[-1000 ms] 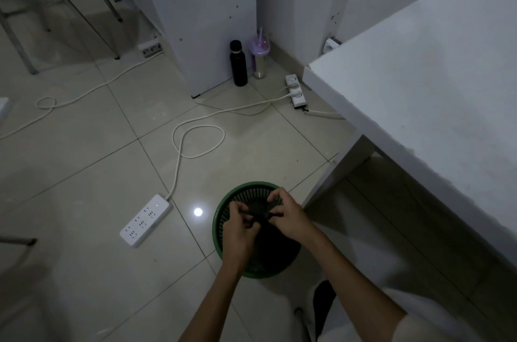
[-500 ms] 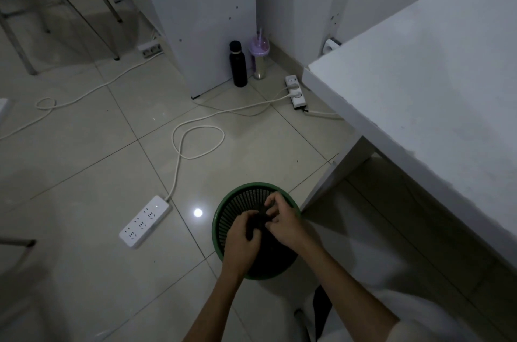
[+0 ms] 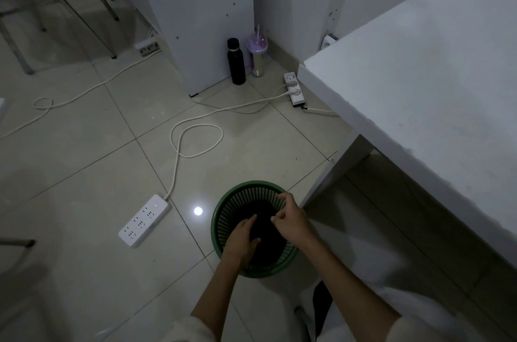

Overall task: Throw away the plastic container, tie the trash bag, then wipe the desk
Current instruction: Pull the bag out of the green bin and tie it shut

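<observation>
Now both hands' grip pinches the black trash bag (image 3: pixel 264 227); left hand (image 3: pixel 242 241), right hand (image 3: pixel 291 222).

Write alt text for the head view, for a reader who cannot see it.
Two bare hands, left and right, work a black trash bag inside a green mesh bin on a tiled floor, beside a white desk. Farther off lie two power strips with looped cords, and a black bottle and a purple cup stand by a white pillar.
</observation>
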